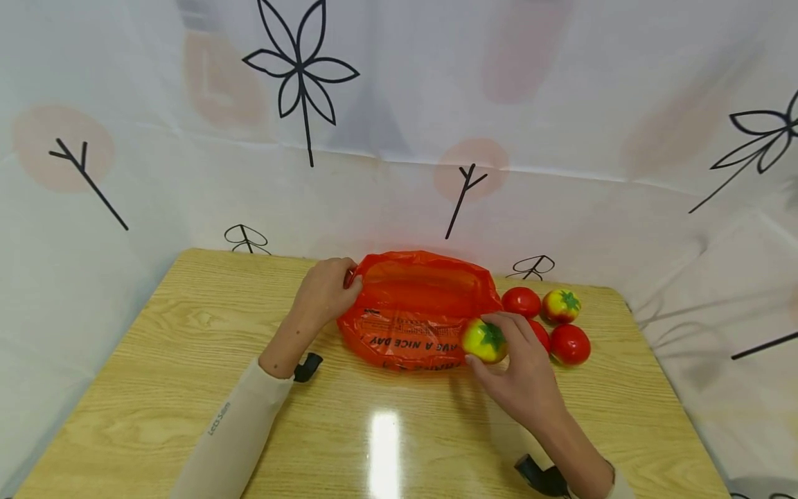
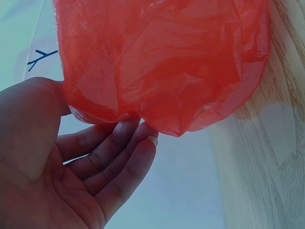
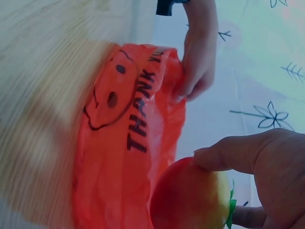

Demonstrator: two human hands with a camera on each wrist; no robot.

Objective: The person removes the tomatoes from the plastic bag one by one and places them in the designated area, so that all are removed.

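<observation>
A red plastic bag with black print lies on the table, its mouth spread open. At its left rim my left hand pinches the plastic between thumb and fingers. My right hand grips a yellow-and-red tomato with a green leafy top, at the bag's right front side. In the right wrist view the tomato is between thumb and fingers, in front of the bag. The left wrist view shows the bag's side above my curled left fingers.
Right of the bag are red tomatoes, one partly hidden by my right hand, and another yellow-and-red tomato. Behind the wooden table hangs a white cloth with plant drawings. Black straps show at both wrists.
</observation>
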